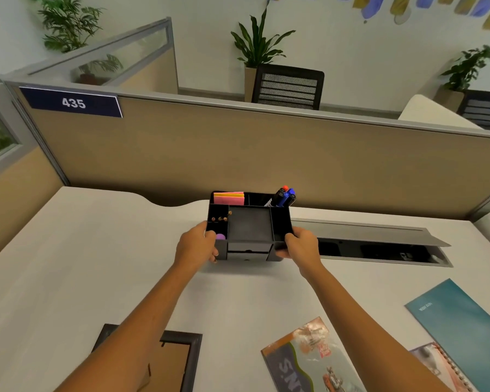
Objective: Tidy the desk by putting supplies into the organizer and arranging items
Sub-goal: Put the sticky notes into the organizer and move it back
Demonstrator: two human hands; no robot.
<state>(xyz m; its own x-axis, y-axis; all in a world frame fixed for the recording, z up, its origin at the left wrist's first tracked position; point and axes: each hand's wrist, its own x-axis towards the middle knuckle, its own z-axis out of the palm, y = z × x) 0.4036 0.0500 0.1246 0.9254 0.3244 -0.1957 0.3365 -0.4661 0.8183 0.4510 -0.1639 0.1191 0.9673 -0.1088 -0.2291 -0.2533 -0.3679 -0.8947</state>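
Observation:
A black desk organizer (249, 226) stands on the white desk (96, 250) near the partition. My left hand (197, 244) grips its left side and my right hand (299, 243) grips its right side. Pink and orange sticky notes (229, 198) sit in the back left compartment. Markers (283, 197) with red and blue caps stand in the back right compartment. Small brown pins (221, 217) and a purple item (220, 237) lie in the left compartments. The middle tray holds nothing that I can see.
A dark picture frame (178, 360) lies face down at the near edge. A magazine (309, 360), a spiral notebook (441, 363) and a teal folder (470, 326) lie at the near right. An open cable hatch (374, 244) sits right of the organizer. The tan partition (238, 154) is behind.

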